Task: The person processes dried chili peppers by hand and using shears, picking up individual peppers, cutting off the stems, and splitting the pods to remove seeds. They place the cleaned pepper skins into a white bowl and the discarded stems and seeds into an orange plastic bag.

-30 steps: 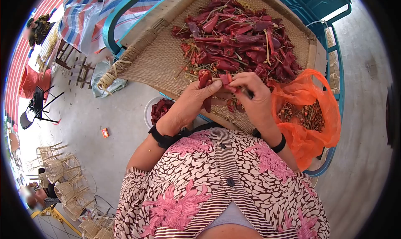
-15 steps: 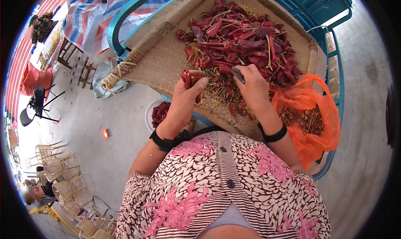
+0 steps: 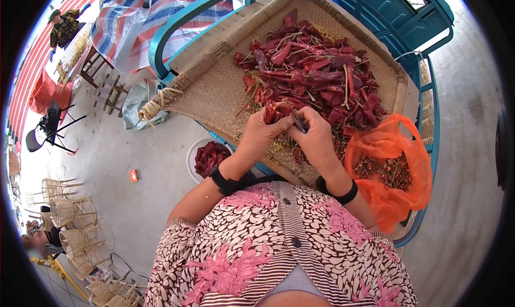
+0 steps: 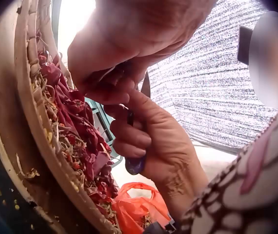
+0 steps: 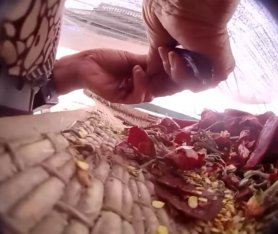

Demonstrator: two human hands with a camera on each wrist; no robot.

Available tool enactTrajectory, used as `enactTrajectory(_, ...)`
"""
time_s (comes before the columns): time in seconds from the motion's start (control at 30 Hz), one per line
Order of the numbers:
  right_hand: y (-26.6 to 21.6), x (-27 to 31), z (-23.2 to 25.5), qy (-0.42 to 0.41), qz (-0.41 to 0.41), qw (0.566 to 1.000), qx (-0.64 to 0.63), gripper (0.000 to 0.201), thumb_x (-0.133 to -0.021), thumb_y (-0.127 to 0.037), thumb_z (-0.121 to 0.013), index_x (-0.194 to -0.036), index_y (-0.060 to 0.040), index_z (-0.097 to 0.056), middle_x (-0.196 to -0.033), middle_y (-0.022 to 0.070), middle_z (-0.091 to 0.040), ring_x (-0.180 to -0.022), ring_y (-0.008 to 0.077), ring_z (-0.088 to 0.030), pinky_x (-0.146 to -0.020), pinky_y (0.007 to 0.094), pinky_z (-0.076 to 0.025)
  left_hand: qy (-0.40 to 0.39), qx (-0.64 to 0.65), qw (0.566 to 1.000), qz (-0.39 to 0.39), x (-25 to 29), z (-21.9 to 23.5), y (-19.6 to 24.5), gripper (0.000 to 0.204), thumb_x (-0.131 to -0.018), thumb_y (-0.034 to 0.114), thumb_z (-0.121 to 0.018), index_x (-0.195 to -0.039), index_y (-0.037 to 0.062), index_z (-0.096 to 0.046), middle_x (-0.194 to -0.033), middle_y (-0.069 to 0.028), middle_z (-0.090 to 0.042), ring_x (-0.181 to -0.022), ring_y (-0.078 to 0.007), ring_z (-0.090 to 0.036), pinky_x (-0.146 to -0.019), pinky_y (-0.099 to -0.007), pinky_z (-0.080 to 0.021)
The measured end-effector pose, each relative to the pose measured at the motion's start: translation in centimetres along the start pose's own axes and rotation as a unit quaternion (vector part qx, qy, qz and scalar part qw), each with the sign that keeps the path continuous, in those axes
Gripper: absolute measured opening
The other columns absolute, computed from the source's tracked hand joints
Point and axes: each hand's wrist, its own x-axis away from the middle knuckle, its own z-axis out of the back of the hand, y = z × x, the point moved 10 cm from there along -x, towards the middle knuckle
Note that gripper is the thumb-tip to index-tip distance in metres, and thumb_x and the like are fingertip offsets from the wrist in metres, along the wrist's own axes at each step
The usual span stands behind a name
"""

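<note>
A wide woven tray [image 3: 214, 82] carries a heap of dried red chilies [image 3: 316, 71]. Over its near edge, my left hand [image 3: 261, 131] pinches one dried chili [image 3: 274, 111]. My right hand [image 3: 317, 138] is pressed against it and grips a small cutting tool [image 3: 298, 121]. In the left wrist view the tool's blue handle [image 4: 135, 165] sits in the curled right fingers [image 4: 131, 139], and its blade [image 4: 145, 87] reaches up to the chili. The right wrist view shows the right hand [image 5: 192, 44] wrapped round the dark handle [image 5: 198, 64], just above loose chili pieces and seeds [image 5: 187, 158].
An orange plastic bag [image 3: 394, 170] of stems hangs open at the tray's right. A white bowl [image 3: 191, 149] of chilies sits on the concrete floor lower left. The tray rests on a teal chair frame [image 3: 182, 17]. Wicker baskets [image 3: 70, 216] and a striped tarp [image 3: 129, 17] lie further left.
The hands were apart half a second ago. The left hand has brought its chili right, and the right hand has come back from the heap to meet it.
</note>
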Motion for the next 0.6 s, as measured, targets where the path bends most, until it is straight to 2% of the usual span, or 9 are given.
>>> enactTrajectory(0.03,0.1,0.1,-0.3,-0.012,0.002,1.000,-0.018,0.023,-0.079,-0.013,-0.073,-0.093,-0.0017,-0.060,-0.081,0.0081,-0.057,-0.070,0.0209,-0.057,-0.065,0.0330,-0.045,-0.017,-0.009,1.000,-0.010,-0.2,-0.3,-0.4,0.027,-0.093,0.019,-0.064,-0.115,0.0037,-0.062,-0.083,0.0045,-0.058,-0.067,-0.0039,-0.050,-0.060,-0.0203,-0.041)
enactTrajectory(0.07,-0.8,0.3,0.0,-0.006,0.053,0.999,0.002,0.022,-0.081,-0.011,-0.071,-0.098,-0.0013,-0.061,-0.080,0.0070,-0.057,-0.070,0.0189,-0.056,-0.064,0.0318,-0.045,-0.015,-0.036,0.999,-0.024,-0.3,-0.1,-0.7,0.025,-0.094,0.018,-0.063,-0.115,0.0037,-0.061,-0.082,0.0052,-0.058,-0.066,-0.0039,-0.050,-0.059,-0.0207,-0.041)
enactTrajectory(0.17,1.3,0.5,0.7,-0.028,-0.093,0.990,-0.100,0.024,-0.084,-0.010,-0.069,-0.105,-0.0014,-0.062,-0.084,0.0071,-0.058,-0.073,0.0172,-0.057,-0.066,0.0299,-0.045,-0.007,-0.075,0.997,-0.022,0.2,0.0,-0.5,0.016,-0.094,0.013,-0.061,-0.108,0.0039,-0.062,-0.081,0.0040,-0.060,-0.067,-0.0055,-0.051,-0.060,-0.0221,-0.043)
enactTrajectory(0.2,0.6,0.4,1.3,-0.021,-0.079,0.993,-0.086,0.022,-0.085,-0.010,-0.068,-0.106,-0.0014,-0.063,-0.089,0.0070,-0.059,-0.075,0.0163,-0.058,-0.067,0.0290,-0.046,-0.012,-0.099,0.994,-0.046,0.4,-0.3,-0.1,0.018,-0.095,0.013,-0.060,-0.110,0.0043,-0.061,-0.081,0.0044,-0.059,-0.067,-0.0050,-0.050,-0.059,-0.0218,-0.042)
enactTrajectory(0.3,-3.0,0.0,1.5,0.014,0.140,0.990,-0.028,0.021,-0.085,-0.010,-0.069,-0.104,-0.0017,-0.065,-0.092,0.0064,-0.059,-0.075,0.0156,-0.058,-0.066,0.0280,-0.047,-0.022,-0.168,0.981,-0.096,0.9,-1.1,0.8,0.021,-0.096,0.014,-0.059,-0.115,0.0051,-0.060,-0.081,0.0053,-0.058,-0.065,-0.0039,-0.046,-0.056,-0.0209,-0.039)
enactTrajectory(0.37,-3.6,0.3,1.7,0.033,0.163,0.986,0.005,0.019,-0.082,-0.007,-0.070,-0.100,-0.0039,-0.066,-0.094,0.0062,-0.060,-0.078,0.0188,-0.061,-0.066,0.0308,-0.049,-0.011,-0.215,0.971,-0.105,0.9,-0.9,1.4,0.021,-0.096,0.013,-0.059,-0.115,0.0049,-0.060,-0.080,0.0055,-0.057,-0.065,-0.0037,-0.044,-0.056,-0.0204,-0.038)
enactTrajectory(0.47,-4.8,1.0,1.4,0.049,0.218,0.972,0.077,0.021,-0.079,-0.003,-0.070,-0.098,-0.0056,-0.064,-0.096,0.0069,-0.061,-0.080,0.0222,-0.064,-0.065,0.0328,-0.051,0.005,-0.283,0.941,-0.183,0.9,-0.8,2.1,0.018,-0.095,0.013,-0.059,-0.111,0.0054,-0.060,-0.078,0.0061,-0.055,-0.065,-0.0032,-0.044,-0.055,-0.0199,-0.036)
enactTrajectory(0.53,-5.8,1.8,0.8,0.050,0.264,0.953,0.139,0.022,-0.077,0.000,-0.069,-0.097,-0.0061,-0.062,-0.097,0.0074,-0.062,-0.079,0.0240,-0.065,-0.064,0.0339,-0.052,0.005,-0.141,0.987,-0.073,0.6,-0.4,0.2,0.014,-0.095,0.013,-0.059,-0.107,0.0062,-0.060,-0.077,0.0059,-0.054,-0.065,-0.0030,-0.044,-0.055,-0.0199,-0.035)
enactTrajectory(0.6,-5.1,1.5,0.8,0.054,0.254,0.960,0.106,0.022,-0.078,0.002,-0.068,-0.096,-0.0066,-0.060,-0.096,0.0079,-0.063,-0.076,0.0245,-0.065,-0.063,0.0320,-0.052,-0.019,-0.037,0.999,0.006,0.8,-1.0,-0.9,0.010,-0.095,0.013,-0.059,-0.103,0.0069,-0.061,-0.077,0.0058,-0.054,-0.065,-0.0028,-0.044,-0.055,-0.0198,-0.035)
